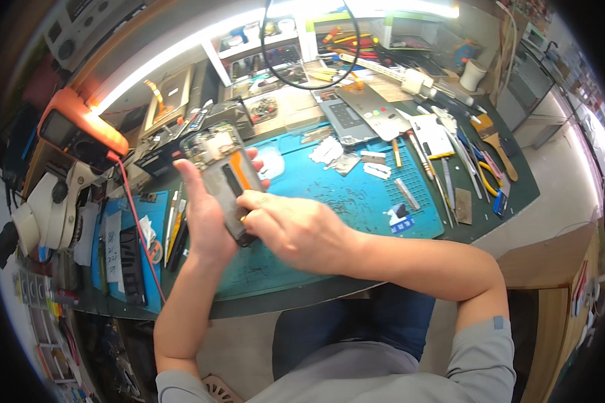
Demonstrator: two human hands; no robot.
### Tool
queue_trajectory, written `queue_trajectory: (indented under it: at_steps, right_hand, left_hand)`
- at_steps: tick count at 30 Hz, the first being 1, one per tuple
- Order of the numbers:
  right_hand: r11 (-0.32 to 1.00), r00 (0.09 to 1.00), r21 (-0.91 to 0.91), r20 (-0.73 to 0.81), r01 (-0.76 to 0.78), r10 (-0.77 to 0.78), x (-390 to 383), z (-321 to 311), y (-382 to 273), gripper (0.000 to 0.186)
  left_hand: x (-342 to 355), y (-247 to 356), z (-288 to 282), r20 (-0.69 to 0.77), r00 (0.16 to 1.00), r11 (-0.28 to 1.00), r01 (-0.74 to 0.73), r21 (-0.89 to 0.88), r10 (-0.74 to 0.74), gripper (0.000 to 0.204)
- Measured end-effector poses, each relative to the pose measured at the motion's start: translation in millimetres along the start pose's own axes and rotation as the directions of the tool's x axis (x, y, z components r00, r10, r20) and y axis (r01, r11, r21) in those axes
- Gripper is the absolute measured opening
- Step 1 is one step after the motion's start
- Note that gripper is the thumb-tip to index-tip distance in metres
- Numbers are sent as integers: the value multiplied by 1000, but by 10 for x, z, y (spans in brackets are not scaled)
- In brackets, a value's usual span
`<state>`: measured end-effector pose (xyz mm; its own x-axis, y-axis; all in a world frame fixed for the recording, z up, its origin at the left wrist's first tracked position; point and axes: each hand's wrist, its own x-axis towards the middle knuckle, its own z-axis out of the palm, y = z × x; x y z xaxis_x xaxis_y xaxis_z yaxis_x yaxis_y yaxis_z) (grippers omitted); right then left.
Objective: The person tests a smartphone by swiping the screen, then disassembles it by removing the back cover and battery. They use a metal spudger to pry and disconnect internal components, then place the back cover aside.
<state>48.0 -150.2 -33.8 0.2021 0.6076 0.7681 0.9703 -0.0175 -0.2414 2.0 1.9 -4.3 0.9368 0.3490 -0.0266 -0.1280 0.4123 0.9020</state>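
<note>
My left hand is wrapped round an opened smartphone, its thumb along the left edge and its fingertips showing past the right edge. Bare inner parts show at the phone's top end. An orange strip and a dark bar run lengthwise beside each other on its lower half. Over the phone's lower right part, my right hand is closed with its fingers pinched together. A small yellowish tip shows under those fingers; what they hold is mostly hidden. The phone is held above a blue work mat.
An orange multimeter and a white microscope-like device stand at the left, with a red cable running down the bench. Several tools, including yellow-handled pliers, lie at the right. Laptop parts and a black cable loop are behind.
</note>
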Motion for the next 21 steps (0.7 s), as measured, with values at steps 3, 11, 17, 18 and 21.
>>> queue_trajectory:
  at_steps: [3,11,17,18,21]
  right_hand:
    - [996,996,-14,-12,84,-84,40,-4,-25,14]
    - [970,974,-90,-6,224,-225,-212,-592,-310,30]
    - [733,955,-619,-106,-282,277,-635,-1519,214,12]
    - [639,917,-666,-192,-384,351,-718,-1676,376,11]
    - [477,725,-622,-225,-621,651,-1050,-2064,648,18]
  left_hand:
    - [-9,42,-63,46,999,998,8,-63,-5,92]
    - [-130,85,-11,138,956,965,253,73,-261,64]
    - [-271,-133,77,196,945,962,237,136,-261,52]
    - [-294,-135,120,191,928,947,308,94,-321,51]
    - [-313,-87,215,287,873,905,424,-47,-394,59]
